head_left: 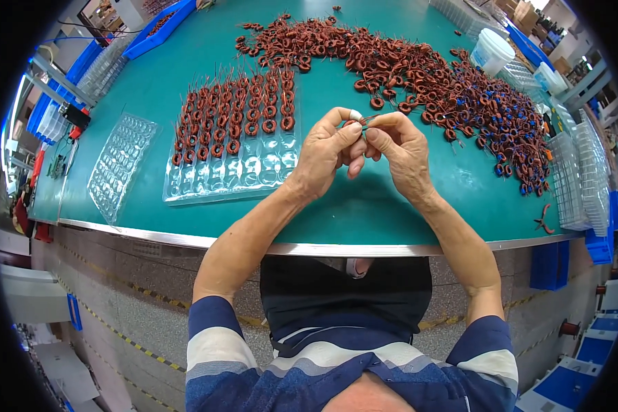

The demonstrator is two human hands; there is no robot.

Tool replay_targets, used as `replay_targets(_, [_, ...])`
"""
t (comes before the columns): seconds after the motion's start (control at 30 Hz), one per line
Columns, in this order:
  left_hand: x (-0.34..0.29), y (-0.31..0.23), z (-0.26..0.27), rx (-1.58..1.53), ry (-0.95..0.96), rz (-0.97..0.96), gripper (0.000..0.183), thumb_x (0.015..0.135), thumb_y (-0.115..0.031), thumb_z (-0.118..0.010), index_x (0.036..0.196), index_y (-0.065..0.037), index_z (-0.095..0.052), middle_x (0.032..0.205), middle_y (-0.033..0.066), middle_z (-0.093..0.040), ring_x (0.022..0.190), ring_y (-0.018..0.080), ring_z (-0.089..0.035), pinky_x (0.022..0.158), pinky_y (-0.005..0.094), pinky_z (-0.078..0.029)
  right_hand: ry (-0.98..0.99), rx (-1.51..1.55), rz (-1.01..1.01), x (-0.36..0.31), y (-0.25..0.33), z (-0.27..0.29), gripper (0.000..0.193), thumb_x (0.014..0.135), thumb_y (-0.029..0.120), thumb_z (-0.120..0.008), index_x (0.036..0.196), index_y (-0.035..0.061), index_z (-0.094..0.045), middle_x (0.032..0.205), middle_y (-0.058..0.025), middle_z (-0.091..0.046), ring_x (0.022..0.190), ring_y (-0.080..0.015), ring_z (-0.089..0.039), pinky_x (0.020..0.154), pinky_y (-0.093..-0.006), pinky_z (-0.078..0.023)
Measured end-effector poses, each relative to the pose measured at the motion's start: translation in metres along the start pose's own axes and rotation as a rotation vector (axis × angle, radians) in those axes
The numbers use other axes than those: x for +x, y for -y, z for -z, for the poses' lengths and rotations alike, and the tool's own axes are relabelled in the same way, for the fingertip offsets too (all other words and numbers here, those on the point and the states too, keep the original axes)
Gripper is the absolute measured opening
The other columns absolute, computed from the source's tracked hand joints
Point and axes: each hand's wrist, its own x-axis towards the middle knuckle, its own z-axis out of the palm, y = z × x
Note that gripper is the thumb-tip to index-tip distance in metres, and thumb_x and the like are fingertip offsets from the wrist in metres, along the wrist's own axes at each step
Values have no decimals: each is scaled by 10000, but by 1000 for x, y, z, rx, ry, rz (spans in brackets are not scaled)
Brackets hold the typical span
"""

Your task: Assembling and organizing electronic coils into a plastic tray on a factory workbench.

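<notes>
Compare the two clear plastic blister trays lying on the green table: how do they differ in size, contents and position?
The larger clear plastic blister tray has its far rows filled with reddish-brown wound ring coils, while the smaller clear plastic blister tray holds nothing. The larger tray lies just left of the person's left hand; the smaller one lies further left, nearer the table's end. Both are transparent, dimpled with round pockets, and rest flat on the green table.

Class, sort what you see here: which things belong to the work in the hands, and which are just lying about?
In use:
left hand
right hand
coil ring
coil pile
part-filled tray

Lying about:
empty tray
white tub
red pliers
</notes>
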Motion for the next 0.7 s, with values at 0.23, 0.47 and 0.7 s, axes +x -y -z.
replay_targets(0.23, [1, 2, 1, -11, -27, -16, 155, 995, -204, -497, 1081, -75, -494, 678, 20, -473, 518, 128, -499, 460, 245, -398, -7, -16, -18, 2, -3, 0, 134, 919, 130, -640, 980, 13, -616, 784, -25, -642, 693, -75, -587, 602, -225, -476])
replay_targets(0.47, [3, 6, 5, -17, -42, -38, 168, 995, -208, -503, 1095, -75, -484, 708, 28, -487, 557, 133, -517, 486, 263, -414, 5, 380, -169, 7, -10, 0, 260, 955, 262, -599, 1019, 11, -621, 755, -17, -602, 640, -95, -571, 564, -218, -449])
replay_targets(0.7, [8, 8, 12, 339, -134, -152, 138, 1000, -174, -492, 1078, -70, -449, 705, 28, -474, 577, 122, -502, 505, 265, -413, -82, 82, -233, 4, -7, 9, 378, 934, 397, -610, 906, 20, -619, 678, -10, -575, 553, -89, -550, 497, -209, -423])
